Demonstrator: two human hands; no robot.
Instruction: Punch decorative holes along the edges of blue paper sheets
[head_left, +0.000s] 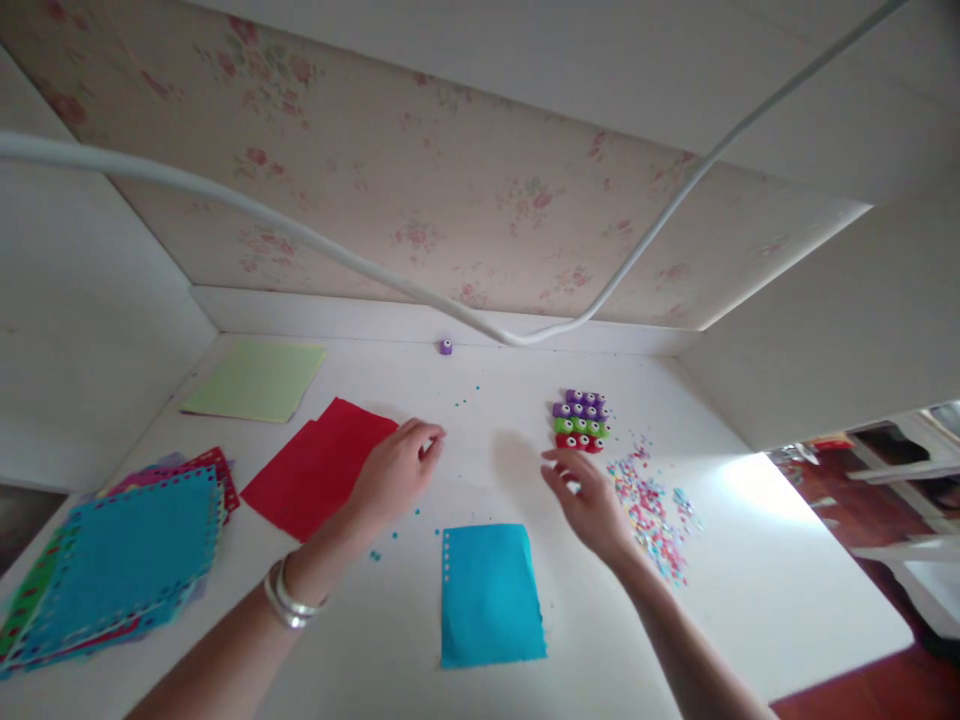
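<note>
My left hand (400, 462) hovers over the right edge of the red sheets (319, 465), fingers loosely curled and the thumb near the index finger; I see nothing in it. Facing it, my right hand (589, 500) is half open and shows no held thing, its fingertips just below a block of small hole punches (579, 420) in purple, green and red rows. Between and below both hands lies a blue sheet (491, 595) with a column of punched holes on its left side and a notched right edge.
Scattered paper confetti (651, 510) lies right of my right hand. One purple punch (446, 347) stands near the back wall. Pale green sheets (255, 380) rest at back left, a stack of punched coloured sheets (135, 550) at front left. A white cable (517, 338) hangs across the view.
</note>
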